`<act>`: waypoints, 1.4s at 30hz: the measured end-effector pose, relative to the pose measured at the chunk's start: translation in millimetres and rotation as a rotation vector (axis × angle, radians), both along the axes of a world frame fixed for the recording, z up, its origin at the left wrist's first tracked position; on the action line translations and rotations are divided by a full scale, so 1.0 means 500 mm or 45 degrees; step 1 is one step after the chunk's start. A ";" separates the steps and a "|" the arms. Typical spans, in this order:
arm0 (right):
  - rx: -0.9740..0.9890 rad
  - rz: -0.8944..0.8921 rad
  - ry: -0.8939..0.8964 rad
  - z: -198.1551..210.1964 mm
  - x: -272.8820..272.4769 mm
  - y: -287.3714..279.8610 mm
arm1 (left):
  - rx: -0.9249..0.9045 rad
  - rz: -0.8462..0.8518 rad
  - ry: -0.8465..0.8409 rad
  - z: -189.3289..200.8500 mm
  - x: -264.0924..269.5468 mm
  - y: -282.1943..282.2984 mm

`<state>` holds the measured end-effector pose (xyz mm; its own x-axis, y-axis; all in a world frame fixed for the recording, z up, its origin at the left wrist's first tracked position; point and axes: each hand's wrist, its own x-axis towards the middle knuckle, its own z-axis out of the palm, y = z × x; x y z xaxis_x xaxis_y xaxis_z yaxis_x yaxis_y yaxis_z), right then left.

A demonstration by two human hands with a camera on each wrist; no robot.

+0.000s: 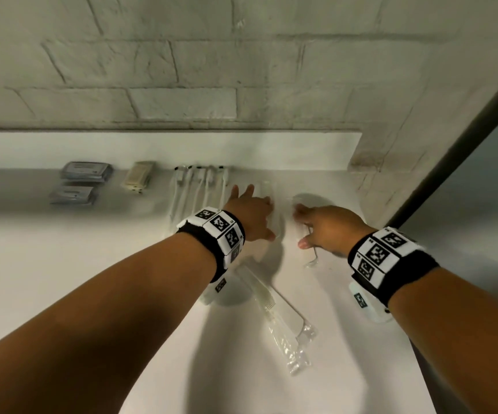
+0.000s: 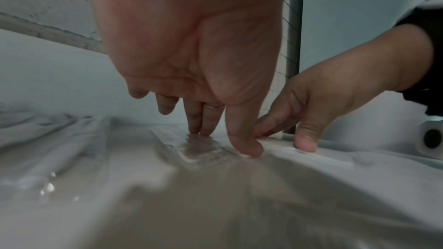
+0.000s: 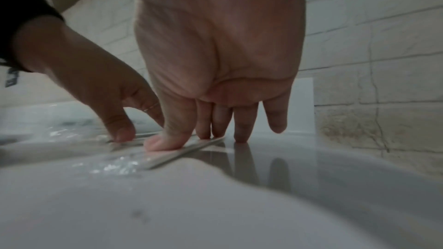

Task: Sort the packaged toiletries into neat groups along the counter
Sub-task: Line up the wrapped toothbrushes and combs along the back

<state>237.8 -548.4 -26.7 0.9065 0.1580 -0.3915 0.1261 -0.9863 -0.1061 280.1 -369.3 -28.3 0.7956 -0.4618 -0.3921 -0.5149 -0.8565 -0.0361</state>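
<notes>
glossy white counter [image 1: 62, 264], pale brick wall [image 1: 182, 70], both grips flat on clear packets [image 1: 274, 210]

Pale brick wall [image 1: 182, 64], perhaps painted.

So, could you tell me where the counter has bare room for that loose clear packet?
Bare counter lies right of the toothbrush row, behind both hands. The left end is crowded: grey packets, beige packets.
</notes>
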 end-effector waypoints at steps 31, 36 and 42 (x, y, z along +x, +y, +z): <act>0.071 0.019 0.320 0.029 -0.133 0.165 | -0.299 0.166 -0.044 0.040 -0.021 0.046; 0.470 -0.370 0.322 0.061 -0.092 0.072 | -0.308 0.161 -0.047 0.038 -0.026 0.037; 0.627 -0.724 0.101 0.066 -0.010 -0.038 | -0.237 0.103 -0.027 0.035 -0.024 -0.013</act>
